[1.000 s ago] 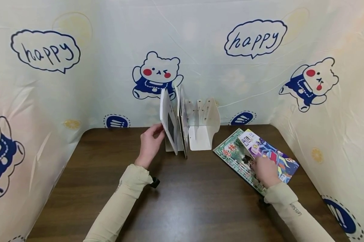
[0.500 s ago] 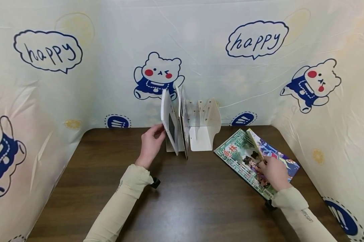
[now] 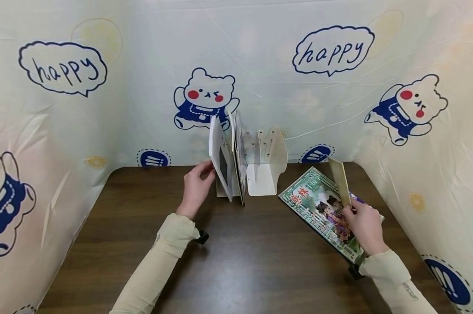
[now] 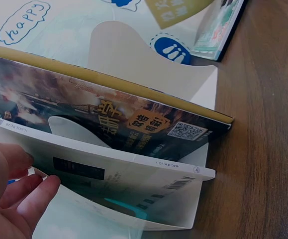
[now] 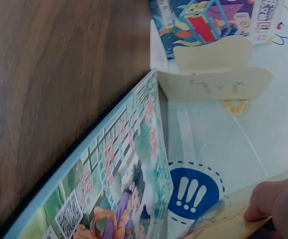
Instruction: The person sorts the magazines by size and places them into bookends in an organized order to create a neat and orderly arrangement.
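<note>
— Since half a second ago, the yellow book (image 3: 340, 181) has tipped up steeply, and the right hand (image 3: 366, 226) has eased a touch toward three o'clock. The left hand (image 3: 195, 188) hasn't budged.

— What's each one got?

— On the right I have thumb and fingers closed in a pinch on the yellow book, above the magazine (image 3: 319, 209) at two o'clock on the table (image 3: 236, 266). On the left, at eleven, I see bent fingers with their tips at the white book (image 3: 220, 159); whether they pinch it or merely steady it, I can't tell.

— So which step are we in?

— Lifting, I'd judge, one item off another. From here I'd want a firm pinch and more height, then a turn toward the rack (image 3: 275, 150) at twelve, if it's to stand there.

— Room for that?

— Some. I can see bare base plate (image 3: 260, 181) between the standing books (image 3: 238, 161) and the rack's right end. The tight spot is the magazine's ten o'clock corner, just beside the rack; I can't tell if they touch. I'd keep the yellow book's lower edge from dragging there. Toward six, the table lies open between my sleeves (image 3: 154, 261).
</note>
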The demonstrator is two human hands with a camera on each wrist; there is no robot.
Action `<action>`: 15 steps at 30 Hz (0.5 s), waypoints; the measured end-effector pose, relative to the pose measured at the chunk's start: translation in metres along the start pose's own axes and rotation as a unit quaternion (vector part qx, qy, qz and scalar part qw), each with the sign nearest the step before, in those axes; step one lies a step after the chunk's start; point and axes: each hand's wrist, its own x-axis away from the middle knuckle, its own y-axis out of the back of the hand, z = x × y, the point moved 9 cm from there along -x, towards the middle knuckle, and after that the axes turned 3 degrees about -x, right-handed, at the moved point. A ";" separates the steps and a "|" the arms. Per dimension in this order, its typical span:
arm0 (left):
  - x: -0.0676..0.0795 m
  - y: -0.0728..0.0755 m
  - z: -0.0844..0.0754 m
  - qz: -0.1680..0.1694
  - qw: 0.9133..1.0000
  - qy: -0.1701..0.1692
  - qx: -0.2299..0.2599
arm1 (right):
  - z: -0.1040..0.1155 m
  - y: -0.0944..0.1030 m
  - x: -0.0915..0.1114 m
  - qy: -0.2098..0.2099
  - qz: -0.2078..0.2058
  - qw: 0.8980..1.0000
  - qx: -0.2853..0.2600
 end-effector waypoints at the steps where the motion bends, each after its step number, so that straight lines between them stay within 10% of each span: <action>1: 0.000 0.000 0.000 -0.001 1.000 0.000 0.000 | 0.000 0.001 0.000 -0.006 -0.003 1.000 -0.005; 15: -0.001 0.000 0.001 -0.003 1.000 0.006 -0.004 | 0.019 0.025 0.007 0.005 -0.097 0.994 -0.044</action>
